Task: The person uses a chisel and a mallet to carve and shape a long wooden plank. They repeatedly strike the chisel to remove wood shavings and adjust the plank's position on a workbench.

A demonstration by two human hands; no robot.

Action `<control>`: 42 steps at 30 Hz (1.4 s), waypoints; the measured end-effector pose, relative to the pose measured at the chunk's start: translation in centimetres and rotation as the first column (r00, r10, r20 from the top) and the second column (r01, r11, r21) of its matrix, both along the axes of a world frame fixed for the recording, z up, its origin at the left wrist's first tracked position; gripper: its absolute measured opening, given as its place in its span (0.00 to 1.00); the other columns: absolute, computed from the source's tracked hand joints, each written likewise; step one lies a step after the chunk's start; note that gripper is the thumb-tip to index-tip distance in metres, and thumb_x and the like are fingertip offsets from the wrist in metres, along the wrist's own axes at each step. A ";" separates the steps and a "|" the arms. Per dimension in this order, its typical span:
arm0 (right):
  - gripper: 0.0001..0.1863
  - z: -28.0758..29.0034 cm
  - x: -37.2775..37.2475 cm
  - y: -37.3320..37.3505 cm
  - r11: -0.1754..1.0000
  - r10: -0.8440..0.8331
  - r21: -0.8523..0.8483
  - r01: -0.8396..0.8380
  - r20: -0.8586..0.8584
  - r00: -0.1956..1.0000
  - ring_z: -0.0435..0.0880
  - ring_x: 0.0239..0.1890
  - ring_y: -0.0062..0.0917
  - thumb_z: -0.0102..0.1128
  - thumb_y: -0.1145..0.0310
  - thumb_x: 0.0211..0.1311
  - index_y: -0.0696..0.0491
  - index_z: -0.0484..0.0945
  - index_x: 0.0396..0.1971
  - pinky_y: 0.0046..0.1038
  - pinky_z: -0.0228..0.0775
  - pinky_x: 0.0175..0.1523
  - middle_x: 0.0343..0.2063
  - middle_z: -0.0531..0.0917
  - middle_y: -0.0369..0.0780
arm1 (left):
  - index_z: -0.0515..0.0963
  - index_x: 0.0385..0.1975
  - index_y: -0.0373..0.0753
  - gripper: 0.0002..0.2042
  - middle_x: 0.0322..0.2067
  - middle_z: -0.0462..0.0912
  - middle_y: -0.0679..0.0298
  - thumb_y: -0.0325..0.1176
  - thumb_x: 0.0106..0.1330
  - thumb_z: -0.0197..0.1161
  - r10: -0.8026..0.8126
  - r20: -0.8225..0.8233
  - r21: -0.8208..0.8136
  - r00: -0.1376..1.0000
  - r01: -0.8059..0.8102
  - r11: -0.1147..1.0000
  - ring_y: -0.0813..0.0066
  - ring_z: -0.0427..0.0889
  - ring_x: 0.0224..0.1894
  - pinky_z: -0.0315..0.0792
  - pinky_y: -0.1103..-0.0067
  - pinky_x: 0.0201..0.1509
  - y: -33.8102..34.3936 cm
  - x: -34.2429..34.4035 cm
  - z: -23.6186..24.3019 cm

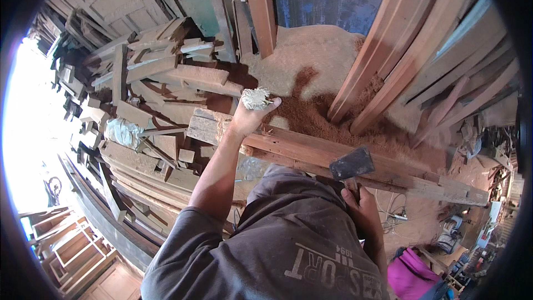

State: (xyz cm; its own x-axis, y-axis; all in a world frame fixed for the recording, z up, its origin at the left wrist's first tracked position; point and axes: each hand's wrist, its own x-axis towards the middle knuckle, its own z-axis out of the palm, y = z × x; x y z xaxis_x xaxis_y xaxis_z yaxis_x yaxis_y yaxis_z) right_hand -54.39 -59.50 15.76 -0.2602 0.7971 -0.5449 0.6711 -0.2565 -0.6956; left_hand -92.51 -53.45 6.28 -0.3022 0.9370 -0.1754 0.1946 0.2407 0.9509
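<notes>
With the left hand (248, 120) closed around the frayed-topped tool (255, 99) and right hand (361, 199) around the mallet (352, 164), strike squarely.

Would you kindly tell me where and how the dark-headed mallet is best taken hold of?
Probably by its handle, from the person's own side, with the right hand wrapped around it as now: the handle is narrower than the blocky head and points back toward the body, while the head looks awkward to grasp.
</notes>
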 end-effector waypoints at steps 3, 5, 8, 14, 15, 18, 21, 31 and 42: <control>0.31 0.2 -1.4 2.4 0.990 0.125 0.054 -0.133 0.129 0.984 0.86 0.45 0.47 0.60 0.45 0.71 0.65 0.78 0.46 0.40 0.74 0.51 0.38 0.85 0.57 | 0.80 0.31 0.33 0.16 0.25 0.81 0.67 0.42 0.66 0.74 -0.023 0.132 -0.010 0.991 0.025 1.000 0.77 0.76 0.30 0.73 0.72 0.37 0.0 -0.9 -0.6; 0.32 1.0 -3.0 4.7 0.977 0.199 0.050 -0.209 0.162 0.967 0.85 0.46 0.51 0.60 0.43 0.71 0.65 0.78 0.44 0.42 0.73 0.52 0.38 0.84 0.59 | 0.77 0.28 0.36 0.16 0.21 0.76 0.69 0.41 0.68 0.72 -0.063 0.081 0.029 0.995 0.061 0.998 0.79 0.72 0.26 0.69 0.74 0.31 0.0 -1.3 -0.7; 0.33 0.9 -4.8 7.8 0.939 0.309 0.099 -0.328 0.165 0.936 0.85 0.44 0.55 0.59 0.42 0.71 0.65 0.78 0.44 0.44 0.74 0.49 0.37 0.84 0.60 | 0.75 0.25 0.37 0.17 0.20 0.73 0.69 0.42 0.70 0.70 -0.045 -0.021 0.072 0.999 0.047 0.996 0.79 0.71 0.24 0.67 0.74 0.29 -0.3 -1.3 0.0; 0.32 0.9 -10.5 14.7 0.859 0.450 0.223 -0.460 0.094 0.888 0.85 0.28 0.48 0.57 0.43 0.73 0.64 0.78 0.41 0.42 0.74 0.35 0.25 0.82 0.54 | 0.81 0.32 0.34 0.12 0.27 0.83 0.62 0.38 0.66 0.72 -0.092 -0.115 0.076 0.989 0.101 0.992 0.70 0.80 0.30 0.75 0.71 0.38 -0.2 -2.8 -0.8; 0.31 1.6 -11.8 15.7 0.841 0.461 0.284 -0.461 0.073 0.885 0.84 0.25 0.43 0.57 0.43 0.74 0.64 0.78 0.40 0.40 0.74 0.32 0.22 0.82 0.52 | 0.83 0.34 0.35 0.10 0.28 0.85 0.61 0.35 0.66 0.72 -0.116 -0.171 0.172 0.978 0.146 0.974 0.68 0.83 0.32 0.76 0.71 0.39 -0.5 -2.9 -1.6; 0.23 5.2 -15.8 18.9 0.844 0.487 0.367 -0.392 -0.217 0.846 0.76 0.20 0.20 0.54 0.50 0.78 0.59 0.78 0.40 0.24 0.68 0.26 0.21 0.78 0.35 | 0.85 0.37 0.37 0.06 0.33 0.88 0.59 0.31 0.64 0.71 -0.126 -0.200 0.173 0.972 0.161 0.972 0.62 0.87 0.36 0.79 0.70 0.42 -1.2 -2.8 -0.5; 0.22 9.1 -19.7 20.1 0.825 0.506 0.541 -0.164 -0.577 0.641 0.71 0.19 0.19 0.50 0.50 0.80 0.57 0.76 0.45 0.20 0.65 0.25 0.21 0.74 0.32 | 0.85 0.36 0.37 0.06 0.30 0.87 0.58 0.32 0.64 0.71 -0.089 -0.200 0.101 0.976 0.111 0.989 0.59 0.85 0.35 0.79 0.71 0.43 -1.8 -2.2 -0.4; 0.29 4.6 -22.9 19.4 0.463 0.774 0.474 -0.749 0.195 0.602 0.88 0.35 0.54 0.58 0.43 0.72 0.59 0.78 0.50 0.49 0.79 0.37 0.26 0.84 0.57 | 0.80 0.28 0.35 0.13 0.23 0.81 0.57 0.38 0.67 0.72 -0.023 -0.271 0.319 0.962 0.112 0.941 0.60 0.81 0.28 0.74 0.69 0.37 -1.9 -1.2 -3.2; 0.28 1.1 -21.2 17.4 0.566 0.727 0.285 -0.774 0.272 0.631 0.88 0.38 0.54 0.60 0.46 0.73 0.61 0.78 0.48 0.45 0.79 0.42 0.31 0.85 0.59 | 0.82 0.34 0.41 0.08 0.32 0.85 0.57 0.38 0.64 0.68 0.004 -0.383 0.389 0.924 0.157 0.908 0.54 0.84 0.37 0.76 0.64 0.43 -2.7 -0.2 -2.6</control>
